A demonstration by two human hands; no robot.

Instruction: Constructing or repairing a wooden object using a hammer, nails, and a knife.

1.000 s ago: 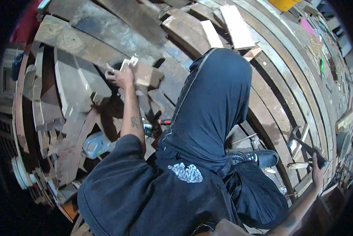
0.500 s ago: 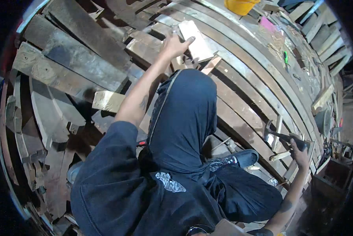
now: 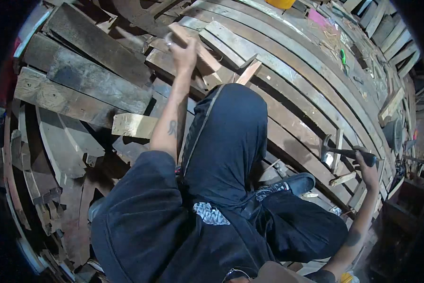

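Observation:
My left hand [image 3: 182, 55] is closed on a wooden block [image 3: 206, 57], which is tilted so that its narrow brown side faces up. It hovers or rests by the near ends of the slatted boards [image 3: 278, 61], beyond my raised knee; whether it touches them I cannot tell. Out to the right, my right hand [image 3: 366, 169] grips a claw hammer [image 3: 348, 153] by its dark handle. The hammer's metal head points left, over a small pale batten [image 3: 338, 141]. A short wood offcut [image 3: 342, 178] lies just below the hammer, near my shoe.
Thick planks [image 3: 98, 80] are stacked to the left, with a squared beam end [image 3: 132, 125] beside my left forearm. Far right lie a green-handled tool [image 3: 343, 57], a pink piece [image 3: 317, 18] and wood scraps. A yellow container [image 3: 281, 4] stands at the top edge.
My left hand has moved left and turned the block, so its broad pale face no longer shows. The hammer in my right hand has shifted slightly right in view.

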